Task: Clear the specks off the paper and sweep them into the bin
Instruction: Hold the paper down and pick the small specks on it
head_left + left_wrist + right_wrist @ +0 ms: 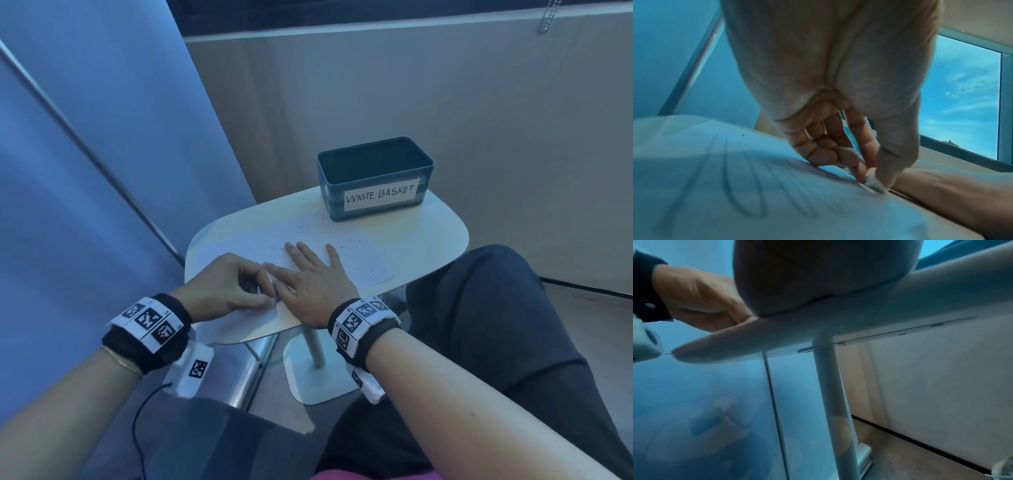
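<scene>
A white sheet of paper (363, 263) lies on the small white table (428, 233), with dark specks (301, 228) scattered over its far part. Behind it stands a teal bin (375, 178) labelled "WASTE BASKET". My right hand (303, 267) lies flat on the paper with its fingers spread. My left hand (270, 298) is just left of it, close to the right thumb. In the left wrist view its thumb and forefinger pinch a small white piece (873, 180) against the paper (735, 178); I cannot tell what the piece is.
The table is narrow and stands on a single white leg (830, 386); the heel of my right palm (818, 280) rests at its near edge. A glass panel (85, 171) stands at the left, a wall behind. My dark-trousered knee (496, 308) is at the right.
</scene>
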